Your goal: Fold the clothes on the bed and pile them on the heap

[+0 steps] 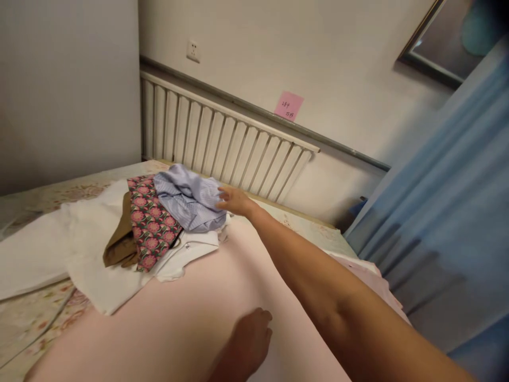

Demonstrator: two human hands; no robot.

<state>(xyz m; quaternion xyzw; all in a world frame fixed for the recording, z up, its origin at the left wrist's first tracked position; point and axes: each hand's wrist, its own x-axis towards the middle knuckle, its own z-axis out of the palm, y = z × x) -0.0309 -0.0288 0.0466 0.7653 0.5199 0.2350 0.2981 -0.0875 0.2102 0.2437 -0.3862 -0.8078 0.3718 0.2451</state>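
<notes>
My right hand (pixel 234 201) reaches far across the bed and touches the edge of a crumpled light-blue striped shirt (pixel 190 198); its fingers curl on the fabric. My left hand (pixel 248 345) rests flat, fingers together, on a pale pink cloth (pixel 191 307) spread over the bed near me. The blue shirt lies on top of a pile: a pink floral-patterned garment (pixel 151 225), a brown garment (pixel 121 244) and a white garment (pixel 99 260) underneath.
The bed carries a floral sheet (pixel 35 323). A white radiator (pixel 222 143) runs along the far wall, with a pink sticky note (pixel 288 105) and a wall socket (pixel 193 50) above. A blue curtain (pixel 449 212) hangs at right.
</notes>
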